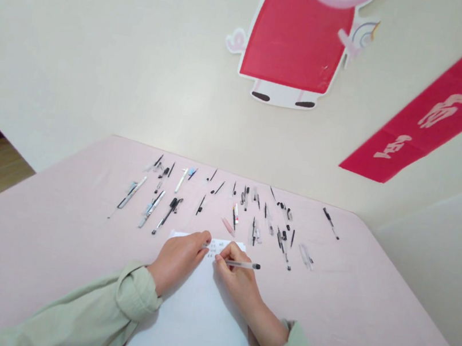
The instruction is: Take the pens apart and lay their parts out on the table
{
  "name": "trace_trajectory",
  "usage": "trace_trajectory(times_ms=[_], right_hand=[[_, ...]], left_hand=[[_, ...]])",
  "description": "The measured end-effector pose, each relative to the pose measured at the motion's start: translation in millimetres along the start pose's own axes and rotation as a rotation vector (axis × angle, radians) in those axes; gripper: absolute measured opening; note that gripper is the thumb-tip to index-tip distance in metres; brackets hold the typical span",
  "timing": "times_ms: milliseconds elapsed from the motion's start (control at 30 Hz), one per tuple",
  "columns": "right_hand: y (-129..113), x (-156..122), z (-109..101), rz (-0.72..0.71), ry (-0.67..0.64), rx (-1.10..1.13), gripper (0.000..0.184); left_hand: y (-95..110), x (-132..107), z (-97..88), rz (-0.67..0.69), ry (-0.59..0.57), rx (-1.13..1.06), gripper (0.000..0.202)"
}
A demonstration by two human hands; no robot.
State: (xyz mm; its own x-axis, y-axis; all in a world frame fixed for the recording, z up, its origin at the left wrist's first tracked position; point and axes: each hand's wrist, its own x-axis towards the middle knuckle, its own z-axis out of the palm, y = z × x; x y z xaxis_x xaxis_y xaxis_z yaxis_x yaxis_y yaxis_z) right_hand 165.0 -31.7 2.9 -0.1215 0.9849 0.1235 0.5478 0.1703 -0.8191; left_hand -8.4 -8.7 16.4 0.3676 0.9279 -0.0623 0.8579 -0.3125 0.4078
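White paper (196, 318) lies on the pink-covered table, with small handwritten marks near its top edge. My right hand (239, 278) grips a clear-barrelled pen (241, 264) with a black end. The pen points left, its tip at or close to the writing; whether it touches the paper is hard to see. My left hand (181, 258) rests on the upper left of the paper with its fingers curled in. Something small and pale may be between its thumb and fingers, but I cannot make it out.
Beyond the paper, several pens and pen parts are spread over the pink table (76, 219). A black pen (331, 222) lies apart at the right, a pale pen (131, 193) at the left. The wall behind bears a cartoon cutout (297, 38) and a red banner (431, 110).
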Motion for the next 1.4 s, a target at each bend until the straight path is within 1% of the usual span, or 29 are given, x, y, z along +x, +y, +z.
trace_trajectory(times_ms=[267,500,767,1000,1167,1400], right_hand=[[1.8,-0.8,0.5,-0.043,-0.012,-0.065,0.015],[0.3,-0.3,0.8,0.004,-0.01,-0.006,0.014],[2.8,-0.9,0.6,-0.041,-0.012,-0.037,0.016],[2.1,-0.3,0.9,-0.018,-0.015,-0.013,0.015],[1.9,-1.1,0.2,-0.022,-0.021,-0.026,0.016],[4.6,-0.8,0.7,-0.038,-0.013,-0.03,0.015]], left_hand=[[0.4,0.3,0.6,0.0,0.008,0.011,0.018],[0.1,0.6,0.7,-0.007,0.008,0.013,0.018],[-0.4,1.2,1.0,-0.014,-0.007,0.007,0.018],[1.2,1.7,0.3,-0.04,-0.021,-0.007,0.019],[1.7,0.9,-0.4,-0.021,-0.012,0.001,0.018],[3.9,0.5,-3.3,-0.05,-0.04,-0.013,0.019]])
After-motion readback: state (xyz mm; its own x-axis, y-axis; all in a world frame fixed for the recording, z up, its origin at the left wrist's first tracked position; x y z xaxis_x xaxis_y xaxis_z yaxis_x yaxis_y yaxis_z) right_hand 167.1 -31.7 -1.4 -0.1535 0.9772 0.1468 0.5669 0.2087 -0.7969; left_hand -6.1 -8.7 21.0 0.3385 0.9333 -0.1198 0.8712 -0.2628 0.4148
